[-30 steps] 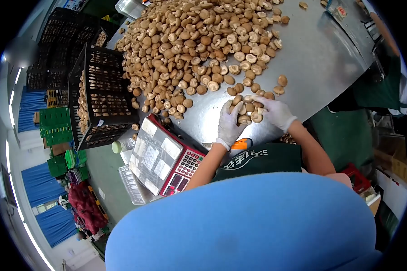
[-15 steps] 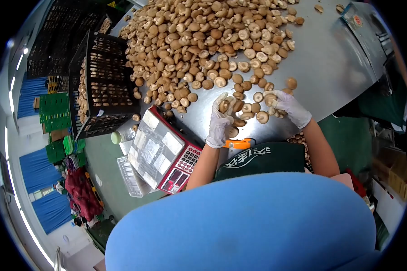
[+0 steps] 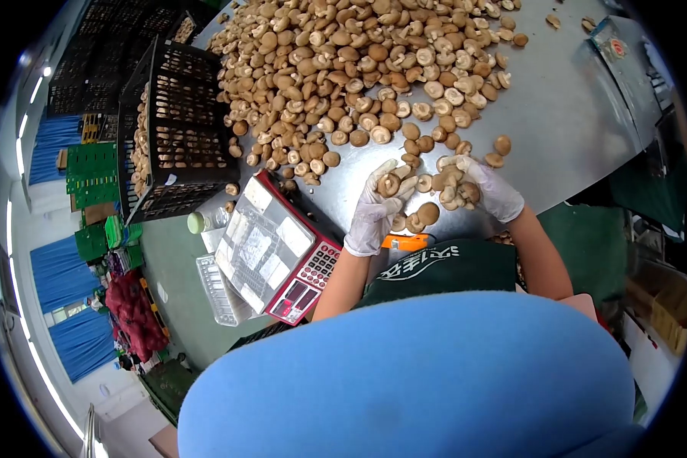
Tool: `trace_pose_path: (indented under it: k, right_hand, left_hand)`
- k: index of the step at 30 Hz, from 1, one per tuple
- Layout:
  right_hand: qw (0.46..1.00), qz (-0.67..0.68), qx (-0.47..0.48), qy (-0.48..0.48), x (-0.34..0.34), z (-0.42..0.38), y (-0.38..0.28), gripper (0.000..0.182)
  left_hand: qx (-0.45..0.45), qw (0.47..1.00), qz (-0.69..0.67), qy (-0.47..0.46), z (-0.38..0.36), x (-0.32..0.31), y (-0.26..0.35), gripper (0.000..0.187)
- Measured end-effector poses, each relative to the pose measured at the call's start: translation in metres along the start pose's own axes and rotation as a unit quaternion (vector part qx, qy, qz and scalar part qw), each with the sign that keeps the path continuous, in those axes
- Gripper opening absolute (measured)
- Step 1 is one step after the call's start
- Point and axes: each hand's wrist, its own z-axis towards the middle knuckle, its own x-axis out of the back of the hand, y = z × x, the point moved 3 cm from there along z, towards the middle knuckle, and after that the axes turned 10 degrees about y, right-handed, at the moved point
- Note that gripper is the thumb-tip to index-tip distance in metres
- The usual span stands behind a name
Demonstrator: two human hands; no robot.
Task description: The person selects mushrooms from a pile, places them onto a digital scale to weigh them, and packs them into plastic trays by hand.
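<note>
My left hand [image 3: 370, 214], in a thin white glove, has its fingers curled round a brown-capped mushroom [image 3: 388, 185]. Opposite it, my gloved right hand [image 3: 492, 192] is closed on a cluster of mushrooms [image 3: 456, 191], some with pale undersides turned outward. A mushroom with a cut stem [image 3: 424, 183] shows between the two hands. Just below, a few loose mushrooms [image 3: 427, 214] lie close to my left fingers at the near table edge. Beyond my hands a large heap of mushrooms [image 3: 336, 69] covers the metal table [image 3: 565, 107].
A red-framed scale [image 3: 271, 248] with a keypad stands left of my left hand. Behind it is a black crate [image 3: 187, 122] holding mushrooms. An orange object [image 3: 407, 242] lies against the dark green apron [image 3: 435, 267]. A capped jar [image 3: 198, 223] stands beside the scale.
My right hand has gathered several mushrooms from between the hands into its grip. Fewer loose ones lie between my hands. The view has shifted slightly.
</note>
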Motion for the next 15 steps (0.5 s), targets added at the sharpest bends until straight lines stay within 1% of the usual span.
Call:
trace_pose_path:
  k: [1, 2, 4, 5, 6, 8, 9, 10, 11, 12, 14, 15]
  right_hand:
    - [1.0, 0.008, 0.004, 0.015, 0.001, 0.003, 0.005, 0.045]
    - [1.0, 0.007, 0.005, 0.017, 0.0, 0.003, 0.006, 0.045]
    - [0.999, 0.034, 0.008, 0.032, 0.0, 0.002, 0.008, 0.044]
    - [0.999, 0.034, 0.008, 0.033, 0.001, 0.002, 0.01, 0.044]
    - [0.998, 0.044, 0.007, 0.035, 0.003, 0.003, 0.012, 0.043]
    - [0.998, 0.055, 0.006, 0.037, 0.006, 0.002, 0.012, 0.041]
    - [0.999, 0.007, 0.003, 0.051, 0.007, 0.001, 0.008, 0.04]
    - [0.997, -0.042, 0.0, 0.065, 0.009, 0.001, 0.006, 0.038]
    - [0.997, -0.041, 0.0, 0.065, 0.015, 0.002, 0.009, 0.038]
    - [0.997, -0.031, 0.003, 0.076, 0.02, 0.001, 0.007, 0.038]
    - [0.996, -0.021, 0.007, 0.087, 0.026, -0.002, 0.005, 0.039]
    - [0.996, 0.009, 0.015, 0.087, 0.03, -0.006, 0.0, 0.039]
  left_hand:
    - [0.0, 0.999, 0.037, 0.021, -0.001, 0.0, 0.001, 0.07]
    - [0.001, 0.999, 0.036, 0.019, -0.001, 0.0, 0.002, 0.07]
    - [0.0, 0.994, 0.101, 0.036, -0.002, 0.001, 0.003, 0.057]
    - [-0.029, 0.991, 0.124, 0.049, -0.002, -0.001, 0.003, 0.043]
    - [-0.029, 0.991, 0.124, 0.049, -0.003, 0.003, 0.001, 0.043]
    - [-0.047, 0.966, 0.232, 0.106, -0.004, 0.017, 0.001, 0.032]
    - [-0.046, 0.966, 0.233, 0.106, -0.003, 0.028, -0.001, 0.032]
    - [-0.052, 0.951, 0.273, 0.136, -0.003, 0.041, -0.003, 0.028]
    - [-0.058, 0.934, 0.313, 0.165, -0.002, 0.053, -0.005, 0.024]
    - [-0.058, 0.934, 0.313, 0.165, -0.003, 0.054, -0.004, 0.024]
    - [-0.054, 0.86, 0.462, 0.209, -0.004, 0.058, -0.002, 0.028]
    - [-0.054, 0.86, 0.462, 0.21, -0.004, 0.059, -0.003, 0.028]
